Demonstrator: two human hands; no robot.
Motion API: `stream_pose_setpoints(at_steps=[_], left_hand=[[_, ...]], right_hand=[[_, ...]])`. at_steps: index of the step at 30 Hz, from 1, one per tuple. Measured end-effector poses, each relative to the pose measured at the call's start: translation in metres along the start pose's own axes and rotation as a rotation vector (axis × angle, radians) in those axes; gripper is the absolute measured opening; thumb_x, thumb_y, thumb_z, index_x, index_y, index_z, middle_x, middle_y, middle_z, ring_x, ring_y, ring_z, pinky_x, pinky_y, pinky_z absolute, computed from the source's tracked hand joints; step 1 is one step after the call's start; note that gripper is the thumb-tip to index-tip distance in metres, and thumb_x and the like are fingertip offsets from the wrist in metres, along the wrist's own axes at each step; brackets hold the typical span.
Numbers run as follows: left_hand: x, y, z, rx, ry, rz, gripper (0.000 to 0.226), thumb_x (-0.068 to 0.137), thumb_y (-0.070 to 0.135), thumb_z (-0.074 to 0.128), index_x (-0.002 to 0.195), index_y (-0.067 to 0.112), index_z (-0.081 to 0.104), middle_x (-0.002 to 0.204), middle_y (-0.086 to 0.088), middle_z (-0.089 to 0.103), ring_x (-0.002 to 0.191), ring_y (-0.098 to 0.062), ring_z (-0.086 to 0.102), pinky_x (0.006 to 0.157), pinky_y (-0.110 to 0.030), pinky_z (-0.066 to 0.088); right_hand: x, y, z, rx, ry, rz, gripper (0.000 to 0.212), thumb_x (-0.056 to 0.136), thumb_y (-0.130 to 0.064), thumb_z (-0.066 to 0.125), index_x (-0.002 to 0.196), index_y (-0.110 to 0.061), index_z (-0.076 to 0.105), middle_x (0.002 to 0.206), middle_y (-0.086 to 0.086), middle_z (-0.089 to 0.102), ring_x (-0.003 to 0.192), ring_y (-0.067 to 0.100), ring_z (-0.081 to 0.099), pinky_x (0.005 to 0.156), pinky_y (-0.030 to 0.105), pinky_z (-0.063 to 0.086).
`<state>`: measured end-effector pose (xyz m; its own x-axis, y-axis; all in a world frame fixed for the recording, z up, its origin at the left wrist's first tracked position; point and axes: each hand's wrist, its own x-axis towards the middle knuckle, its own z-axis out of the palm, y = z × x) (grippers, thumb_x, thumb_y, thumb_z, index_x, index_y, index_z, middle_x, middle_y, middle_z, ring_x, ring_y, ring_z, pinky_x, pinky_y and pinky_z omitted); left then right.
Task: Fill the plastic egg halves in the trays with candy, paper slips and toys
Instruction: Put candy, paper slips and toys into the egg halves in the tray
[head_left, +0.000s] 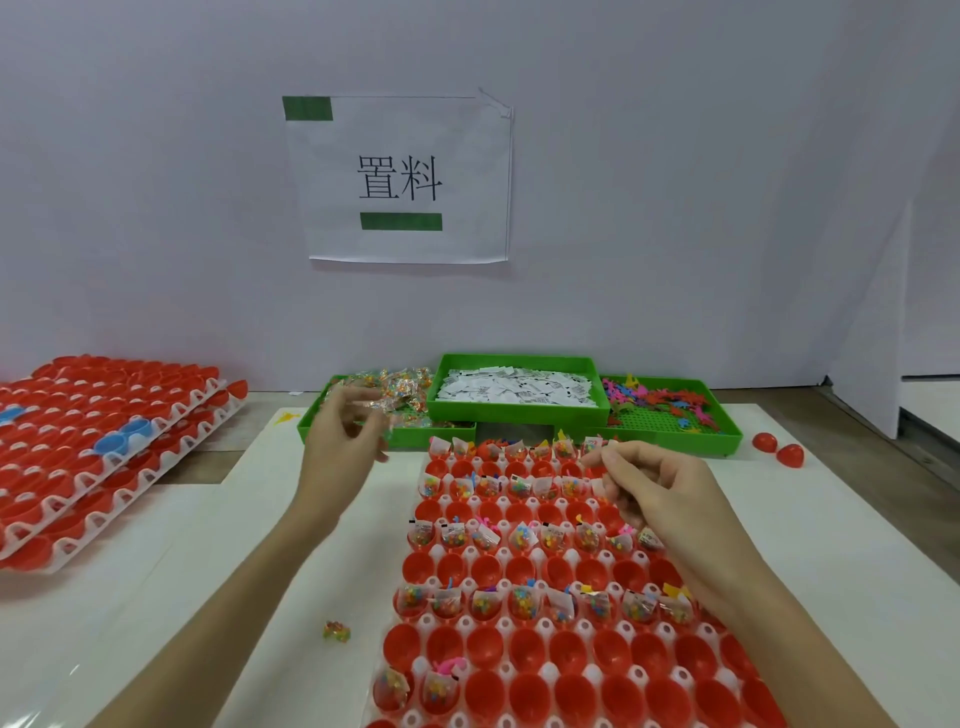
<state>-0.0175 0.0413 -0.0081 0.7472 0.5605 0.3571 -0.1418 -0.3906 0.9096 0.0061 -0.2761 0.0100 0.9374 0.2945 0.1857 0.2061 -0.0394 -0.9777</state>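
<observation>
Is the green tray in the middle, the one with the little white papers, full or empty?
Full. The middle green tray holds a heap of white paper slips that covers its floor and reaches nearly up to its rim.

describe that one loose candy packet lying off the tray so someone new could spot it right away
Start at the big white tray of red egg halves in front of the person. Just off its left edge, on the white table near the left forearm, lies a small clear candy packet. It alone lies loose; other packets sit in eggs or the green bin.

Egg tray (519, 558) front-center; 3 supply bins (519, 410) behind; tray stack (93, 457) left.
</observation>
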Motion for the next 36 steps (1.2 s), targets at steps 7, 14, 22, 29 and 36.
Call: stream_pose_setpoints(at_steps=[7,14,22,29,36], left_hand=[[-0.057,0.025,-0.001,-0.267,-0.29,-0.014,0.015,0.089,0.017,0.077,0.104,0.015,0.079,0.095,-0.005,0.08,0.084,-0.021,0.076,0.077,-0.025,0.061],[-0.066,0.032,-0.007,-0.333,-0.33,0.055,0.014,0.085,0.018,0.077,0.099,0.012,0.077,0.091,-0.008,0.079,0.084,-0.024,0.076,0.08,-0.026,0.06],[-0.063,0.023,-0.008,-0.337,-0.316,0.053,0.011,0.085,0.019,0.079,0.096,0.02,0.079,0.092,-0.006,0.079,0.082,-0.023,0.076,0.077,-0.023,0.06],[-0.06,0.025,-0.012,-0.322,-0.303,0.077,0.01,0.085,0.02,0.078,0.094,0.024,0.08,0.089,-0.005,0.079,0.078,-0.021,0.075,0.074,-0.02,0.059],[-0.062,0.027,-0.012,-0.293,-0.318,0.054,0.01,0.083,0.026,0.079,0.093,0.025,0.08,0.091,-0.004,0.079,0.081,-0.021,0.075,0.075,-0.021,0.059]], right_hand=[[0.01,-0.007,0.019,-0.302,0.044,-0.093,0.023,0.101,-0.014,0.06,0.098,-0.029,0.078,0.085,-0.014,0.076,0.077,-0.002,0.068,0.066,0.015,0.05],[0.108,-0.023,0.029,-0.792,-0.003,-0.156,0.019,0.102,-0.013,0.06,0.11,-0.014,0.077,0.095,-0.001,0.077,0.083,0.01,0.069,0.078,0.024,0.055],[0.187,0.005,0.014,-1.19,-0.138,-0.053,0.027,0.093,-0.025,0.074,0.103,-0.001,0.08,0.111,0.014,0.077,0.077,0.017,0.067,0.076,0.031,0.053],[0.199,0.017,0.017,-1.223,-0.178,-0.032,0.026,0.09,-0.027,0.077,0.099,-0.003,0.08,0.104,0.011,0.077,0.089,0.021,0.071,0.086,0.034,0.057],[0.199,0.024,0.015,-1.114,-0.097,-0.038,0.003,0.091,-0.01,0.075,0.09,-0.007,0.075,0.099,0.011,0.076,0.077,0.013,0.062,0.077,0.03,0.051]])
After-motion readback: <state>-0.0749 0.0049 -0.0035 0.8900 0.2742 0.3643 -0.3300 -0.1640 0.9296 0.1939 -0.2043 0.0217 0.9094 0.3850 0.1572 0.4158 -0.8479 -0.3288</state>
